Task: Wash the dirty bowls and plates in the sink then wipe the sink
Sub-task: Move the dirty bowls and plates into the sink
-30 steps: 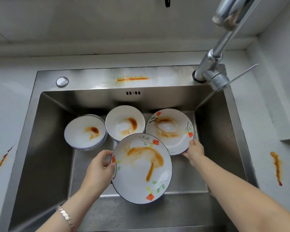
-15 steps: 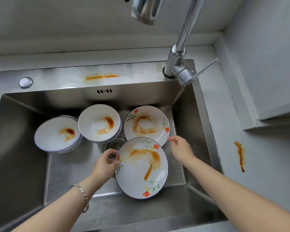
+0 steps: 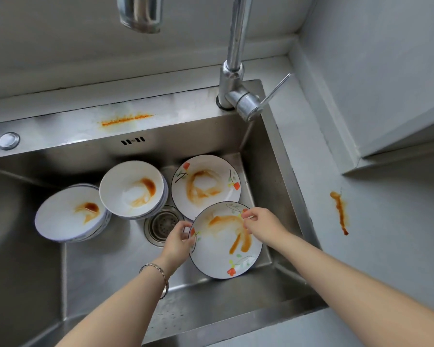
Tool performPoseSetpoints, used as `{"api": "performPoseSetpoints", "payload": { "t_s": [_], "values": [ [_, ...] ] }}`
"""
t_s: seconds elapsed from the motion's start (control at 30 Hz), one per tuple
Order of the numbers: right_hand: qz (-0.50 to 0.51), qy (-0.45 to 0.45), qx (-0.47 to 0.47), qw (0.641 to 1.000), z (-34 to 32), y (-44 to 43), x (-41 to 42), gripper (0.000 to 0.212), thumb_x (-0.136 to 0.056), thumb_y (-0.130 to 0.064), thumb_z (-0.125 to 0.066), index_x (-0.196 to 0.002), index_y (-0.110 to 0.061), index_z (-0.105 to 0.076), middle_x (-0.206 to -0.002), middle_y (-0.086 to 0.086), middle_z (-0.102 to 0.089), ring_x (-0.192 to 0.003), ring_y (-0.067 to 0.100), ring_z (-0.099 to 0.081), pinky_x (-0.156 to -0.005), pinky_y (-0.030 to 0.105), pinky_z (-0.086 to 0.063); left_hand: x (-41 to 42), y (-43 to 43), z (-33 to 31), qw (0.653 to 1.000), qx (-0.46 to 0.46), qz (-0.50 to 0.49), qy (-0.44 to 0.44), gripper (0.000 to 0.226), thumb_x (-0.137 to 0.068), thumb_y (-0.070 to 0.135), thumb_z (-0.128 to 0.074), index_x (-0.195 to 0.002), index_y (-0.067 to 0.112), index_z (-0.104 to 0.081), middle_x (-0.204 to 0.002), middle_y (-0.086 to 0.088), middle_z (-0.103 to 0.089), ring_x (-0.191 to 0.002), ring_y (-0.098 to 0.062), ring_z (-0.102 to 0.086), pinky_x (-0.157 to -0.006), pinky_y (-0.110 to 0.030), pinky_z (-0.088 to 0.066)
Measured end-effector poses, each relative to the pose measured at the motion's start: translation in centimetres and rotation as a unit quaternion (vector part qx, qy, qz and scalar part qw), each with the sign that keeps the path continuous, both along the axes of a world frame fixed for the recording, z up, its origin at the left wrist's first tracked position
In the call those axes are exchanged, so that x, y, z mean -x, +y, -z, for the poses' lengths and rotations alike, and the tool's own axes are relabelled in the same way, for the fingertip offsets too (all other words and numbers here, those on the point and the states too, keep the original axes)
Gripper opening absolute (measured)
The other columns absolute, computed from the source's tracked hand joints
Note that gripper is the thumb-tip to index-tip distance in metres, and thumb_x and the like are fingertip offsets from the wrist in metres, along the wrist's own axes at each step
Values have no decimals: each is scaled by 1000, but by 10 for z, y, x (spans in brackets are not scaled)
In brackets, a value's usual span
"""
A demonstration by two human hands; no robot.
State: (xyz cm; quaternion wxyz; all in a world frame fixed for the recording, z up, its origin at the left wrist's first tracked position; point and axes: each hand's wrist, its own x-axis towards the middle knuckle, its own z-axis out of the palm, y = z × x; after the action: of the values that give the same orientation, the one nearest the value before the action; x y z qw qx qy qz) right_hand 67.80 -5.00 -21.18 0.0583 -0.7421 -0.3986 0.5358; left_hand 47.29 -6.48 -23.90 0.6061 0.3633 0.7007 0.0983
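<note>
No brand or label is readable; a tiny mark between the overflow slots (image 3: pixel 132 141) on the back wall of the stainless steel sink (image 3: pixel 60 132) is too small to make out. The left hand (image 3: pixel 178 237) grips the left rim of a floral plate (image 3: pixel 223 256), fingers curled round the edge, with a chain bracelet (image 3: pixel 158 271) on that wrist. The right hand (image 3: pixel 263 226) lies over the plate's upper right, by a red flower. Its fingers (image 3: pixel 247 216) are half bent with the tips on the sauce-smeared face, and I cannot tell whether they pinch the rim or only touch it. The plate sits at the near right of the sink basin, overlapping the near edge of a second floral plate (image 3: pixel 203 186), which is also smeared brown. Whether the held plate's lower rim rests on the sink floor is unclear. To the left, a white bowl (image 3: pixel 133 189) tops a small stack, and the bowls under it are mostly hidden. Further left, another stack of bowls (image 3: pixel 68 216) is slightly blurred. Both top bowls show sauce. The drain strainer (image 3: pixel 162 224) lies between the middle stack and the left hand. The faucet (image 3: pixel 233 71) rises at the back right corner with its lever (image 3: pixel 276 88) pointing right, and its spout head (image 3: pixel 139 13) is cut off by the top edge. There is an orange streak (image 3: pixel 127 118) on the sink's back ledge and a round cap (image 3: pixel 8 140) at the ledge's left end. A brown sauce streak (image 3: pixel 340 211) marks the grey countertop (image 3: pixel 386 259) on the right.
</note>
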Motion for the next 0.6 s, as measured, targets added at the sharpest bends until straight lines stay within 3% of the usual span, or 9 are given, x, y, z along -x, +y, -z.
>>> {"api": "performPoseSetpoints", "payload": {
  "t_s": [0.07, 0.13, 0.17, 0.23, 0.37, 0.43, 0.5, 0.6],
  "values": [
    [-17, -4, 0, 1000, -3, -2, -1, 19, -90, -15, -45, -103, -19, -59, -98, -2, -55, -87, 16, -55, -61, 16, -38, -1, -1, -3, 999, -4, 37, 22, 22, -95, 4, -45, -116, 9, -49, -80, -3, -57, -65, -15, -50, -56, -21, -40],
    [-35, -11, 7, 999, -10, -1, 2, 18, -90, -14, -46, -102, -18, -58, -99, -4, -51, -89, 15, -52, -64, 19, -38, 3, -2, -11, 993, 7, 103, 57, 37, -96, 15, -47, -133, 10, -41, -113, -8, -59, -95, -19, -58, -74, -21, -43],
    [-46, -20, 12, 999, -16, -1, 4, 20, -89, -14, -46, -104, -15, -59, -96, -4, -51, -88, 15, -52, -68, 21, -40, 8, -2, -17, 987, 11, 140, 77, 45, -96, 19, -48, -138, 10, -35, -129, -10, -53, -114, -21, -53, -87, -23, -41],
    [-80, -37, 16, 996, -27, 0, 14, 26, -90, -15, -45, -111, -11, -60, -87, -2, -54, -83, 16, -53, -69, 24, -41, 24, -1, -33, 974, 10, 202, 102, 49, -95, 20, -49, -141, 9, -33, -141, -9, -45, -129, -21, -43, -99, -25, -35],
    [-191, -74, 21, 979, -61, 8, 56, 34, -88, -15, -42, -113, 0, -60, -84, 8, -55, -74, 19, -46, -65, 28, -37, 64, 5, -81, 949, -9, 286, 136, 31, -94, 22, -48, -122, 12, -55, -123, -5, -59, -113, -20, -56, -89, -24, -42],
    [-244, -81, 19, 966, -85, 15, 84, 35, -87, -13, -41, -111, 2, -62, -95, 17, -66, -73, 24, -50, -64, 32, -39, 87, 11, -110, 944, -10, 300, 138, 23, -92, 24, -51, -111, 14, -59, -112, -6, -64, -98, -21, -63, -83, -26, -47],
    [-289, -90, -12, 953, -123, 32, 121, 32, -88, -12, -44, -108, 2, -64, -110, 20, -65, -90, 30, -61, -73, 35, -49, 119, 25, -152, 943, -29, 298, 145, 22, -91, 24, -52, -108, 15, -61, -102, -5, -65, -85, -18, -63, -78, -25, -50],
    [-310, -95, -89, 942, -180, 59, 161, 30, -90, -16, -44, -110, -7, -64, -117, 9, -64, -107, 25, -58, -84, 28, -46, 152, 55, -207, 941, -89, 283, 163, 21, -90, 22, -51, -107, 15, -62, -99, -3, -66, -87, -17, -64, -78, -25, -51]
  ]
}}
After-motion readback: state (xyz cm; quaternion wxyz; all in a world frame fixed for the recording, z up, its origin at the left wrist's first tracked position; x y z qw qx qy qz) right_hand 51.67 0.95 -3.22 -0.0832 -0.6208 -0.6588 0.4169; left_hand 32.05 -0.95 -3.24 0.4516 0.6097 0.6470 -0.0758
